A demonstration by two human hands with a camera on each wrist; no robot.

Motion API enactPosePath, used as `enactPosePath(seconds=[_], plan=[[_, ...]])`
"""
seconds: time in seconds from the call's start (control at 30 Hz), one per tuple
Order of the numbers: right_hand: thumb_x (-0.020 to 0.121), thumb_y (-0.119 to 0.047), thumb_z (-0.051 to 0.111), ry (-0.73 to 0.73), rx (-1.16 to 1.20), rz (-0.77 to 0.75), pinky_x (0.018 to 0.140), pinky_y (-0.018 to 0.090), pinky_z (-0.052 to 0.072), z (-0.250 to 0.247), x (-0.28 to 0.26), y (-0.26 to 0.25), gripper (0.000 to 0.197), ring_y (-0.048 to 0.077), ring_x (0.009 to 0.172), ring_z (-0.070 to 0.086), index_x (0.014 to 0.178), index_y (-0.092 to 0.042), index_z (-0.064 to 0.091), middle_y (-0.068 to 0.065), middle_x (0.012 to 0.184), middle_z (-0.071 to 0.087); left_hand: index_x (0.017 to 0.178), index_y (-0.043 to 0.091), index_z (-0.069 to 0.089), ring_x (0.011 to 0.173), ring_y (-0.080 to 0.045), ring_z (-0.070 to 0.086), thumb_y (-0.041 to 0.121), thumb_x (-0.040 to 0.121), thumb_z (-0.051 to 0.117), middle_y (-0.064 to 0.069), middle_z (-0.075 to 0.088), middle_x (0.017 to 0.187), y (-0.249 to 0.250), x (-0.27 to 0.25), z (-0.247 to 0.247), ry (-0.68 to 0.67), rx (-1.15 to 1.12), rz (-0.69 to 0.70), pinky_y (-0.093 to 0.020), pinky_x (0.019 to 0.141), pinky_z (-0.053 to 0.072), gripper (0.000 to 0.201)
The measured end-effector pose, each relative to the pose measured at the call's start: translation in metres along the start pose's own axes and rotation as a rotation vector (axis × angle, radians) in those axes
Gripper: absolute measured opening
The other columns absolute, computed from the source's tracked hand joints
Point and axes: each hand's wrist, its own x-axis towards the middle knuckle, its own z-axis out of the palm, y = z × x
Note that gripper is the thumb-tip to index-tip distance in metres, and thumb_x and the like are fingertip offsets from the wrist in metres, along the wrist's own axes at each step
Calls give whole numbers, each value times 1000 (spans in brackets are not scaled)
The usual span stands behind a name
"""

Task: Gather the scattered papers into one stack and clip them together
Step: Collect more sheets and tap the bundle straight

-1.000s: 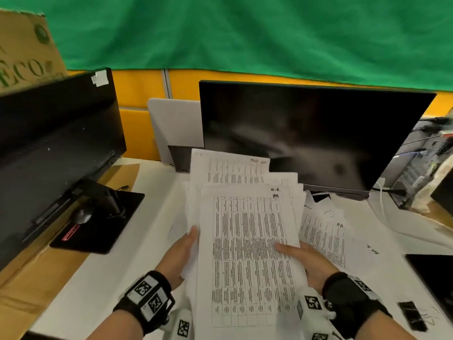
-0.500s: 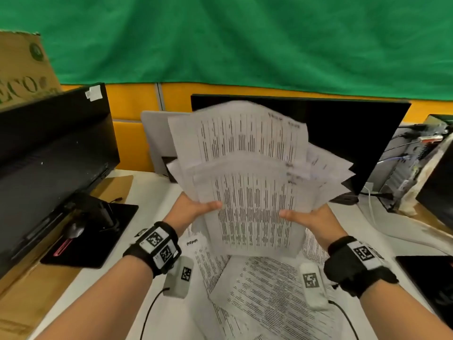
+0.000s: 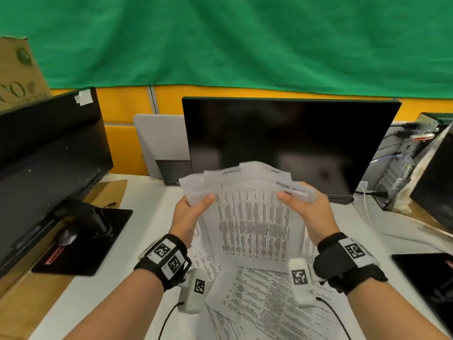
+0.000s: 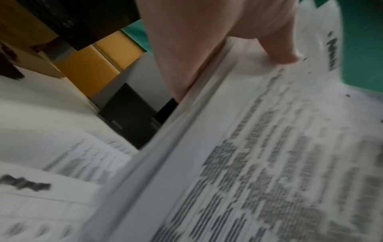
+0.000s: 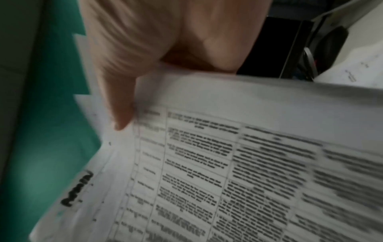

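I hold a bundle of printed papers (image 3: 252, 222) nearly upright above the desk, its lower edge down near the sheets below. My left hand (image 3: 193, 209) grips the bundle's left edge, thumb on the front, and my right hand (image 3: 301, 204) grips its right edge the same way. The sheets' tops are uneven and fan out. The left wrist view shows my thumb pressed on the papers (image 4: 259, 147). In the right wrist view my thumb lies on the printed table of the front sheet (image 5: 228, 163). More loose sheets (image 3: 264, 307) lie flat on the desk under my wrists. No clip is visible.
A black monitor (image 3: 289, 143) stands right behind the papers, and another monitor (image 3: 49, 155) with its stand and a mouse (image 3: 67, 236) sits at the left. Cables and computer hardware (image 3: 411, 153) crowd the right. A dark pad (image 3: 426, 283) lies at the right edge.
The bundle went from lying flat on the desk to being lifted, then lowered and turned upright. Its sheets have drawn closer together, and my hands now sit higher on its sides.
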Motion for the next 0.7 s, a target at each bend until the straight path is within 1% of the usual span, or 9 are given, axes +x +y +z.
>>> enactPosePath(seconds=[0.1,0.17,0.23,0.3,0.37,0.47,0.57,0.63,0.7], plan=[[81,-18,70,24,-50,-53,71,25,52,-3,-3,1,16,9,80,69,98,-18,69,-6,86,74,106,18,65,104,-21,67,38,66,79,-2,73,107,-14,-3,-3,24,5,-26,-46,102,45,47],[87,-19,63,46,-57,-116,69,16,52,-1,-4,-3,15,3,82,68,101,-16,69,-10,88,73,109,15,66,106,-21,67,44,64,80,-2,73,107,-18,-3,1,10,26,-35,-47,104,43,55],[88,-21,63,83,-123,-166,74,11,51,2,-1,-10,15,-3,88,65,100,-19,71,-13,93,72,105,17,69,102,-16,69,41,72,76,1,75,103,-18,-3,7,-19,42,-26,-40,99,47,42],[86,-19,65,115,-141,-168,72,8,50,5,4,-15,11,-4,85,65,89,-26,73,-14,87,73,99,21,70,97,-13,70,36,77,67,5,76,97,-16,-2,12,-9,28,-22,-33,92,50,27],[85,-15,65,154,-116,-157,72,16,52,4,8,-17,15,4,81,67,79,-26,73,-11,78,73,95,20,71,93,-12,71,35,76,65,6,77,92,-13,-1,14,13,7,9,-30,88,52,24],[84,-10,64,240,-73,-173,76,32,52,-3,5,-16,14,16,81,63,74,-19,70,-5,76,67,93,20,70,82,-6,72,23,86,62,8,77,87,-14,0,13,16,44,29,-23,77,57,12],[82,-13,67,208,1,-177,77,38,51,-11,-4,-9,15,22,82,61,72,-24,67,-2,79,64,95,22,70,87,-10,72,21,86,63,6,77,91,-23,-1,13,-15,116,-6,-28,82,56,11],[76,-18,73,124,31,-157,76,37,53,-16,-11,0,16,22,84,63,85,-28,65,0,88,65,94,19,71,90,-17,72,27,85,64,1,77,93,-25,-3,15,-19,116,-42,-38,87,55,14],[65,-26,78,28,19,-98,74,32,56,-22,-19,14,42,18,88,68,104,-27,60,-4,96,69,96,16,71,93,-23,71,37,79,64,-4,76,96,-25,-4,18,-8,102,-54,-41,86,55,28]])
